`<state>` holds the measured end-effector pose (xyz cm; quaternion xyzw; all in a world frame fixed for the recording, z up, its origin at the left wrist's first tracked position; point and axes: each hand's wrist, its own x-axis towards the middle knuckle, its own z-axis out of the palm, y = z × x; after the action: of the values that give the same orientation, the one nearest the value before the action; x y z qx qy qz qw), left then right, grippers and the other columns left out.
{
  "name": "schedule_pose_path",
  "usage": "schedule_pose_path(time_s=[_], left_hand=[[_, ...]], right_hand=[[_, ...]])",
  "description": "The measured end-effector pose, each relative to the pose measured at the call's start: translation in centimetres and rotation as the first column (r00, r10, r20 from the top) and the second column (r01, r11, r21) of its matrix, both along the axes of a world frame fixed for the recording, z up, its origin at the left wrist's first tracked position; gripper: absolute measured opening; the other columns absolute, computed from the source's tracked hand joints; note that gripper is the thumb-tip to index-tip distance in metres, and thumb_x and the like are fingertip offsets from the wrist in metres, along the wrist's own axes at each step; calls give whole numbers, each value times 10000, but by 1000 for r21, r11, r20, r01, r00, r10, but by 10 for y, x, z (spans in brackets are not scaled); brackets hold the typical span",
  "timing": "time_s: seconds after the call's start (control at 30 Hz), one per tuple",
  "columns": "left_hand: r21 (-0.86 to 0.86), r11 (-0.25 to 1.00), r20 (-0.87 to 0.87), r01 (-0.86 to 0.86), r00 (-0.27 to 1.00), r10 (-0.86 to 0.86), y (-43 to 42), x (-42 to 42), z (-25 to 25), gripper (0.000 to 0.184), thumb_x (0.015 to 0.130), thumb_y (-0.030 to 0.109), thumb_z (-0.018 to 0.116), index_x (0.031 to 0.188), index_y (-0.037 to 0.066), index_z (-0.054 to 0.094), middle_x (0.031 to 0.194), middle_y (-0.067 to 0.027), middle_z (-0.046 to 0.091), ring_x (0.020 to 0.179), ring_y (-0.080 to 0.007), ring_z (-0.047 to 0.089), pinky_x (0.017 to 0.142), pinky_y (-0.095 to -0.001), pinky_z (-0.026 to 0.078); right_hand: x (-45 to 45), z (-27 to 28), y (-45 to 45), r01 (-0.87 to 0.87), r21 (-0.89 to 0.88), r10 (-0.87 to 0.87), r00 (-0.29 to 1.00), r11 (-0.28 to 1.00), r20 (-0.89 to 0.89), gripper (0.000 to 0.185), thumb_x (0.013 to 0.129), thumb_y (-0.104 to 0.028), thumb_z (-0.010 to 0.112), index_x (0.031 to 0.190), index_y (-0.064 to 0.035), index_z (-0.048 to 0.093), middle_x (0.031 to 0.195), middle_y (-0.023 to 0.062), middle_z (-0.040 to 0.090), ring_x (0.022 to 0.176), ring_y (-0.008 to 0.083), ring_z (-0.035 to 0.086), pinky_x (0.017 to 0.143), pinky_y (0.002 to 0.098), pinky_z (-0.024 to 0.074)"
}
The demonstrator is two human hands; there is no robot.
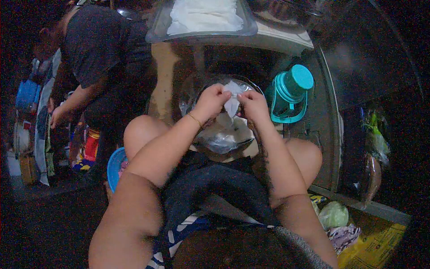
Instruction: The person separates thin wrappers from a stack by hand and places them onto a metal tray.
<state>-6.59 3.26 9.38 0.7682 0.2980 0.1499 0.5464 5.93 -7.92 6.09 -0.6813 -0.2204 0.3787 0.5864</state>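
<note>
A small, thin white sheet [231,106] hangs crumpled between my two hands, its lower end tapering to a point. My left hand [210,104] pinches its upper left side between thumb and fingers. On the opposite edge, my right hand [254,106] has a similar pinch. Whether the sheet is cloth, paper or a food wrapper cannot be told. Beneath my hands, between my knees, is a shiny round metal basin [245,133] with clear plastic [220,142] at its near side. My forearms and hands hide part of the basin.
Beyond the basin stands a tray [156,35] of stacked white sheets [204,18]. A teal-lidded jug [291,92] is at the right. A blue tub [115,168] sits by my left knee. Cabbage [333,215] lies near a yellow bag [380,244]. Another person [96,45] bends at the left.
</note>
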Motion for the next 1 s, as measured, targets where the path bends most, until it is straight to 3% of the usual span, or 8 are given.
schedule_pose_path(time_s=[0.07,0.27,0.4,0.5,0.7,0.8,0.9,1.0], left_hand=[[4,999,-45,-38,998,39,-9,-4,31,127,887,175,595,874,49,587,825,-21,617,776,-122,560,737,-290,466],[-185,980,12,-70,997,74,2,-5,26,151,895,204,588,884,54,580,828,-16,612,781,-121,537,740,-302,452],[-54,998,147,19,989,-11,12,-4,22,110,900,156,581,844,73,535,747,7,542,642,-77,480,587,-258,446],[-146,989,107,18,994,-3,21,-4,8,118,895,174,589,865,69,545,752,9,543,661,-78,478,598,-248,425],[31,999,89,16,996,-19,4,-1,12,181,881,207,599,936,41,552,782,-61,590,713,-124,522,646,-303,451],[346,929,89,-132,990,108,-5,2,-3,189,876,194,588,973,42,530,770,-170,607,701,-249,595,653,-390,475],[530,824,19,-199,975,222,-3,7,-11,204,872,186,571,983,40,481,760,-248,590,713,-412,594,643,-494,461],[636,765,-51,-102,983,174,1,9,-5,183,876,167,543,962,45,438,758,-264,590,744,-483,557,647,-560,431]], right_hand=[[14,-34,6,72,63,-86,967,995,241,257,814,-258,666,821,-1,669,746,123,659,686,235,623,670,374,494],[24,-19,-2,76,-17,-71,977,997,202,214,821,-213,657,815,0,650,756,125,646,672,228,616,633,374,513],[20,10,-11,13,-48,-18,993,999,-118,83,875,-154,598,862,-78,567,718,30,549,585,148,538,495,300,511],[22,10,-12,-51,-15,45,964,999,-264,86,878,-171,597,891,-93,563,746,25,560,616,143,546,505,299,514],[-5,35,-9,-127,28,127,903,992,-411,218,840,-212,656,957,-36,605,765,77,621,573,171,590,450,310,512],[-11,10,0,-294,-43,256,888,955,-381,134,851,-125,639,960,-69,584,787,39,609,615,155,612,481,253,522],[-18,7,4,-289,-8,250,843,957,-476,166,834,-83,653,972,-43,569,781,62,599,590,156,597,471,260,520],[-13,15,-1,-273,113,291,807,956,-513,185,827,-59,653,977,-25,550,776,74,588,571,156,582,459,266,515]])
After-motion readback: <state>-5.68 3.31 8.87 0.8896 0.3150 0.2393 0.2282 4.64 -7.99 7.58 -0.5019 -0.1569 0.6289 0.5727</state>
